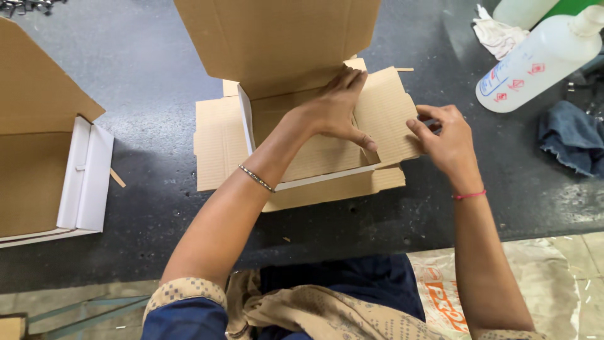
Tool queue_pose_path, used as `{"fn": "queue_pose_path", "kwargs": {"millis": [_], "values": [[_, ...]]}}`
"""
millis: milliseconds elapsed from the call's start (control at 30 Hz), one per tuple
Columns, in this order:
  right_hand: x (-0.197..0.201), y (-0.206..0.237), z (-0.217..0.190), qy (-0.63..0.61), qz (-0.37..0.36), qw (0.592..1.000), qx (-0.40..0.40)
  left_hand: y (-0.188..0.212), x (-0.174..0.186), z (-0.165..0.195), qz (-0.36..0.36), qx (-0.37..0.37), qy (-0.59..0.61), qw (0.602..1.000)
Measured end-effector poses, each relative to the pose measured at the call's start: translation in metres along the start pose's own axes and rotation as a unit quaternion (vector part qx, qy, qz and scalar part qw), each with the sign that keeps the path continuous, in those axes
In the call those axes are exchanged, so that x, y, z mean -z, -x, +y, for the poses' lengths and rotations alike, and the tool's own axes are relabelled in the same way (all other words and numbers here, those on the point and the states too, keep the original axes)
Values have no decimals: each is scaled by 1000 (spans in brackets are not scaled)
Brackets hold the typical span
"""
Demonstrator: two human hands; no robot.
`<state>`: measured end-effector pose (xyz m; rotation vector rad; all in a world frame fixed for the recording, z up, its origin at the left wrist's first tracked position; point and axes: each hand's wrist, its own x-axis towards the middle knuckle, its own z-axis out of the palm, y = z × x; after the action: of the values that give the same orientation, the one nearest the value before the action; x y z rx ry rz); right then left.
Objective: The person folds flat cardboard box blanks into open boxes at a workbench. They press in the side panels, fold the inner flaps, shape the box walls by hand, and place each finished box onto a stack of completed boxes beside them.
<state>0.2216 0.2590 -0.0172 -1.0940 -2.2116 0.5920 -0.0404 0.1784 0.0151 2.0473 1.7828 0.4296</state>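
Observation:
A brown corrugated cardboard box [296, 164] with white outer faces lies half-folded on the dark table, its lid [277, 34] standing up at the back. My left hand [336, 110] reaches inside the box and presses against the right side flap [387, 116], fingers spread. My right hand [443, 138] grips the outer edge of that same flap from the right. A thin bracelet sits on my left wrist and a pink thread on my right wrist.
A second folded cardboard box [44, 157] stands at the left. A white plastic bottle [541, 60] lies at the upper right beside a crumpled white rag [497, 31] and a blue cloth [572, 138]. The table's front edge [126, 271] runs near my lap.

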Motion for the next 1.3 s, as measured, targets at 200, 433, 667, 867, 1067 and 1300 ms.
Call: {"fn": "queue_pose_path", "kwargs": {"millis": [200, 433, 667, 867, 1067, 1300], "values": [[-7, -7, -7, -235, -30, 971, -25, 6, -13, -9, 24, -2, 30, 999], [-5, -29, -32, -219, -18, 976, 10, 2, -32, 1, 131, 21, 3, 991], [15, -33, -74, -66, 15, 991, 115, -21, -44, 16, 218, 0, 4, 976], [15, -21, -88, -66, -16, 993, 95, -18, -51, 27, 242, 35, 80, 966], [14, -27, -73, -118, -38, 988, 97, -30, -64, 48, 215, 122, 76, 966], [26, -47, -45, -232, -86, 967, 59, -33, -73, 48, 264, 104, 81, 955]]}}
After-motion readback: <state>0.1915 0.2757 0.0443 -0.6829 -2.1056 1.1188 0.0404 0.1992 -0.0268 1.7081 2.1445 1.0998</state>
